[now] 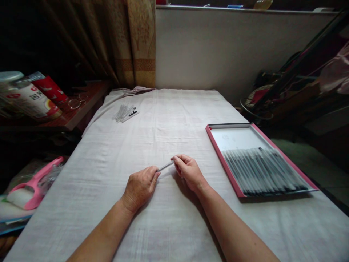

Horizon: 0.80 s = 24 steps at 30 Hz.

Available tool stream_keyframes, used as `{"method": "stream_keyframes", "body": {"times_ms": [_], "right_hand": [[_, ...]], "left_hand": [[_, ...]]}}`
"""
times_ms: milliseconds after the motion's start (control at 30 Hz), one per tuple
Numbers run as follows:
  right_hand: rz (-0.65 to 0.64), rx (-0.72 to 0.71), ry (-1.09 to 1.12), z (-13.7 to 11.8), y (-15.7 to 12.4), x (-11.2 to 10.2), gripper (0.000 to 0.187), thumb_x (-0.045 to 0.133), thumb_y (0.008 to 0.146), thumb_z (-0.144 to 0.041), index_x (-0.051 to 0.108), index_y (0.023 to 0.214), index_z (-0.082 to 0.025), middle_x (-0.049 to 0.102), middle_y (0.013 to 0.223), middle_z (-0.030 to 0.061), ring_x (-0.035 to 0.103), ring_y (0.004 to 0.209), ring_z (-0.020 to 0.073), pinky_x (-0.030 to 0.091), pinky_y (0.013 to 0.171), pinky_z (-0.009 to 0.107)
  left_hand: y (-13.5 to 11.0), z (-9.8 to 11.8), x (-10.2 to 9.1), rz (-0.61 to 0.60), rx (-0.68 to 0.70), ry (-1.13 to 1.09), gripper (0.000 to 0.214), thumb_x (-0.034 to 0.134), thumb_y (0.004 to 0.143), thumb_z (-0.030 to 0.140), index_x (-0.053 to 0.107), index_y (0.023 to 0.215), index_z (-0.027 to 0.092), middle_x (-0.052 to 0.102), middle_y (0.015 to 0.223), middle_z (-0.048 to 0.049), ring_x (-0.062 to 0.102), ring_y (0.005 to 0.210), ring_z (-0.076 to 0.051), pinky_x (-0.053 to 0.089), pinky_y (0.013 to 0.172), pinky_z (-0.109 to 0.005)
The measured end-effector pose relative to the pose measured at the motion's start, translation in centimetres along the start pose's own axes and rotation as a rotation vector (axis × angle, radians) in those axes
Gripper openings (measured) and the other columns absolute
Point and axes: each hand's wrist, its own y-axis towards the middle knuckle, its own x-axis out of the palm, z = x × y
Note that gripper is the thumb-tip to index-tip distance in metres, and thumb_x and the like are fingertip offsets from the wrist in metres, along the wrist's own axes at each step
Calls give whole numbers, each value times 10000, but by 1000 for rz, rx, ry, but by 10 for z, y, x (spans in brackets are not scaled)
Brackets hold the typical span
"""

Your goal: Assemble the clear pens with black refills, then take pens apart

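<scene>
A slim, pale grey pen (pixel 165 166) stretches between my two hands above the white cloth. My left hand (pixel 141 185) is closed around its near end, thumb against the fingers. At the other end my right hand (pixel 188 170) pinches it between thumb and fingertips; the ends themselves are hidden in the fingers. To the right lies a shallow box (pixel 224 163) with pink sides. Many clear pens with dark cores (pixel 264 171) are lined up in it, covering its nearer part. Farther back on the left rests a small heap of clear, thin pen pieces (pixel 124 113), some with black ends.
The white cloth (pixel 169 127) covers the surface in front of me. On the left, a brown side table (pixel 79 112) bears a large jar (pixel 35 100), a red packet (pixel 50 87) and glasses (pixel 75 103). Below it is a pink-handled roller (pixel 34 185). A wall (pixel 212 51) stands behind.
</scene>
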Motion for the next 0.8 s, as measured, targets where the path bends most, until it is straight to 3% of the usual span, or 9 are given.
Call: {"method": "stream_keyframes", "body": {"times_ms": [100, 233, 333, 433, 500, 600, 667, 700, 800], "right_hand": [[46, -11, -3, -3, 3, -6, 371, 697, 666, -510, 650, 833, -182, 508, 538, -65, 375, 404, 63, 250, 383, 195], [152, -274, -274, -19, 8, -32, 344, 593, 765, -474, 666, 902, -167, 623, 654, -2, 528, 518, 113, 424, 502, 237], [341, -480, -663, -44, 7, -71, 329, 541, 808, -443, 694, 916, -172, 705, 824, 70, 628, 709, 184, 490, 669, 304], [568, -527, -986, -71, -2, -124, 351, 487, 826, -404, 716, 946, -168, 721, 983, 121, 653, 850, 237, 498, 749, 343], [743, -453, -1167, -86, -11, -166, 366, 488, 826, -372, 720, 1015, -163, 713, 1036, 136, 655, 858, 252, 495, 781, 365], [943, -178, -1396, -99, -25, -229, 445, 488, 844, -354, 685, 1169, -120, 679, 1136, 194, 642, 981, 318, 472, 802, 392], [943, 65, -1463, -103, -32, -264, 533, 444, 886, -394, 632, 1259, -63, 669, 1141, 245, 641, 994, 346, 458, 753, 389], [884, 140, -1475, -104, -35, -279, 569, 409, 907, -422, 624, 1268, -38, 674, 1117, 265, 652, 960, 342, 450, 714, 376], [891, 191, -1471, -106, -36, -308, 502, 407, 914, -382, 731, 1099, -47, 703, 974, 285, 671, 789, 314, 411, 606, 369]], "left_hand": [[0, -6, -1, 34, -68, 30, 307, 350, 987, 372, 603, 904, 220, 702, 786, -21, 659, 688, -178, 446, 603, -272], [3, -8, -4, 42, -158, 57, 321, 365, 973, 390, 629, 923, 214, 713, 856, -27, 666, 771, -189, 461, 665, -276], [5, -5, -8, 37, -184, 61, 346, 359, 969, 387, 651, 908, 212, 706, 869, -27, 662, 810, -194, 467, 693, -281], [7, -3, -11, 2, -211, 84, 364, 362, 962, 388, 672, 876, 218, 696, 846, -26, 661, 819, -202, 472, 692, -284], [9, -2, -11, -26, -232, 92, 372, 365, 956, 390, 687, 879, 219, 698, 843, -27, 667, 818, -206, 482, 686, -285], [13, 1, -11, -55, -254, 81, 363, 377, 946, 376, 701, 971, 215, 725, 922, -36, 685, 864, -211, 508, 716, -287], [17, 4, -9, -67, -270, 78, 355, 389, 940, 350, 682, 1079, 207, 736, 1017, -51, 692, 918, -217, 523, 760, -293], [19, 6, -8, -81, -282, 81, 356, 392, 939, 336, 666, 1122, 202, 735, 1055, -60, 694, 934, -222, 528, 776, -301], [28, 11, -6, -157, -308, 84, 356, 387, 944, 303, 633, 1177, 193, 728, 1100, -77, 703, 937, -234, 542, 801, -331]]}}
